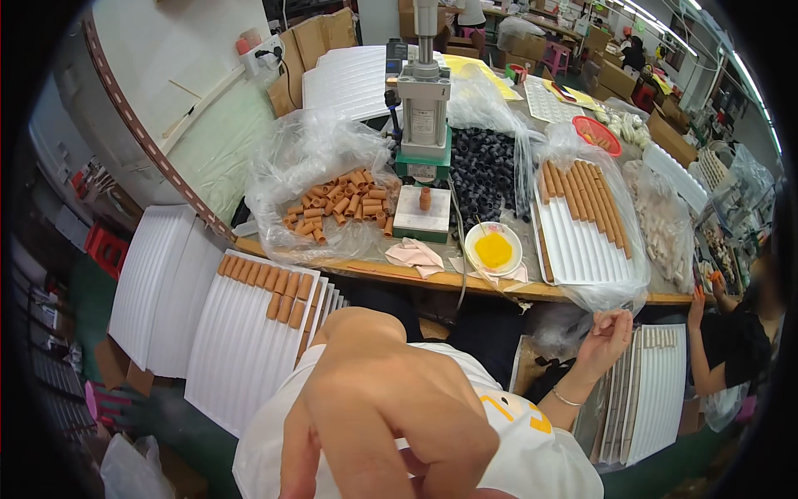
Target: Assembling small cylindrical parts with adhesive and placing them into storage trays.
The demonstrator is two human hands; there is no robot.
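Both hands are held off the bench. The left hand, close under the camera, is loosely spread and empty. The right hand is curled beside the tray stack; whether it holds anything cannot be told. One tube stands on the press base. A pause between pieces is judged, and a forward reach would be needed next.

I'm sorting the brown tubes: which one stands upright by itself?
The short brown tube on the white block under the press. It stands on end alone; the others lie heaped in the plastic bag or rowed on white trays.
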